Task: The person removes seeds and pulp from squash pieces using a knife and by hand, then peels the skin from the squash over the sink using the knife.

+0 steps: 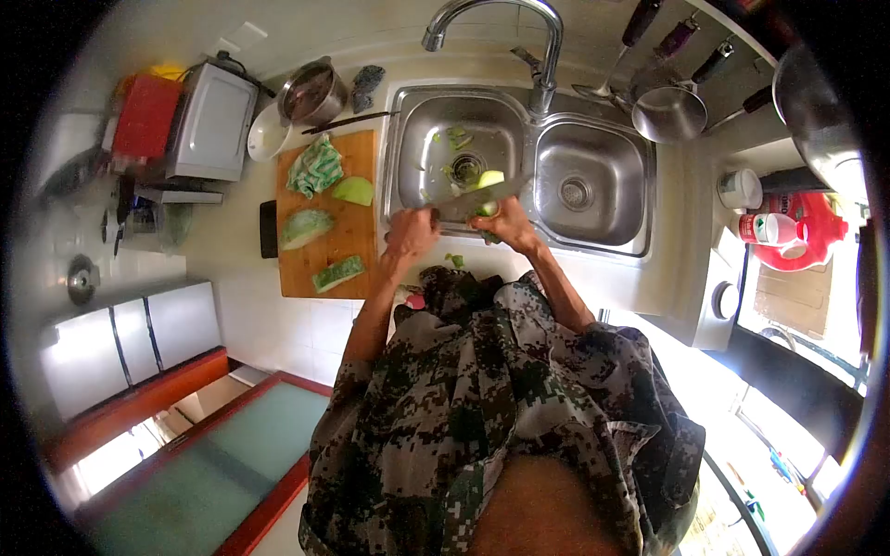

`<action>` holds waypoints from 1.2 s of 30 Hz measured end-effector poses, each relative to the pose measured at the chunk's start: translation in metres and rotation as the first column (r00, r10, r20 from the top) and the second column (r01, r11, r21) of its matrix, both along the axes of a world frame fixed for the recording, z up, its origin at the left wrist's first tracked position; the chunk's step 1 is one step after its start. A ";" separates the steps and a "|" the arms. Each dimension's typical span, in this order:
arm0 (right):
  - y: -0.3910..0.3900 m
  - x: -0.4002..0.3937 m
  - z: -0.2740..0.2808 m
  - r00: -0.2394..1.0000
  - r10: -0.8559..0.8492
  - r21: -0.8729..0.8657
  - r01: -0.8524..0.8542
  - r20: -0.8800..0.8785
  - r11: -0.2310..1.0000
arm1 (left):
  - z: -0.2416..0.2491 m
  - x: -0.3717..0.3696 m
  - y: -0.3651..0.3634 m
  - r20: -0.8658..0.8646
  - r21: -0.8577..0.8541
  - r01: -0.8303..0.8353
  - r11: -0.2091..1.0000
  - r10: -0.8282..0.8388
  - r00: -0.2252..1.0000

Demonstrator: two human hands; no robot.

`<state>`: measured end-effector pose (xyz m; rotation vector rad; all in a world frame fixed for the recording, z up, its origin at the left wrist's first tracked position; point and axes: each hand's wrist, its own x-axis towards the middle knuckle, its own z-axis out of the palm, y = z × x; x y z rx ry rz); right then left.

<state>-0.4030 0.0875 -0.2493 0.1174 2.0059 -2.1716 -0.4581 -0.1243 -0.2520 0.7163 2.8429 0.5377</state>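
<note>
Left hand (413,233) closed around handle of knife (475,195), blade reaching across to the right hand (503,224). Right hand grips pale-green vegetable piece (490,179), piece at the blade; exact contact unclear. Both hands at near edge of left sink basin (417,139), green scraps (458,138) beyond the grips. Cutting board (357,241) left of the knife grip, holding cut vegetable pieces (338,273) and checked cloth (315,167).
</note>
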 end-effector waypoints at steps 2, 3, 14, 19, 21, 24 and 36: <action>0.000 0.000 -0.002 0.999 0.039 -0.030 -0.038 0.029 0.999 | 0.013 0.010 0.010 -0.076 0.041 0.110 0.993 -0.106 0.991; 0.000 0.001 -0.004 0.996 0.067 -0.063 -0.064 0.054 0.996 | 0.018 0.011 0.012 -0.072 0.042 0.104 0.994 -0.101 0.992; 0.003 0.005 0.008 0.980 0.183 -0.006 -0.183 0.076 0.983 | 0.019 0.012 0.003 -0.098 0.044 0.099 0.994 -0.094 0.991; 0.002 0.002 0.000 0.965 0.252 0.073 -0.247 -0.068 0.966 | 0.010 0.010 0.002 -0.086 0.039 0.076 0.996 -0.072 0.994; 0.009 0.005 0.013 0.961 0.275 0.092 -0.274 -0.003 0.957 | 0.005 0.007 -0.001 -0.055 0.030 0.053 0.998 -0.052 0.997; 0.007 0.010 0.020 0.954 0.296 0.166 -0.284 -0.053 0.944 | -0.028 -0.006 -0.024 0.069 -0.159 -0.195 0.968 0.208 0.976; 0.009 0.007 -0.007 0.984 0.177 -0.151 -0.171 0.023 0.974 | 0.041 0.021 0.001 -0.223 0.047 0.060 0.997 -0.048 0.974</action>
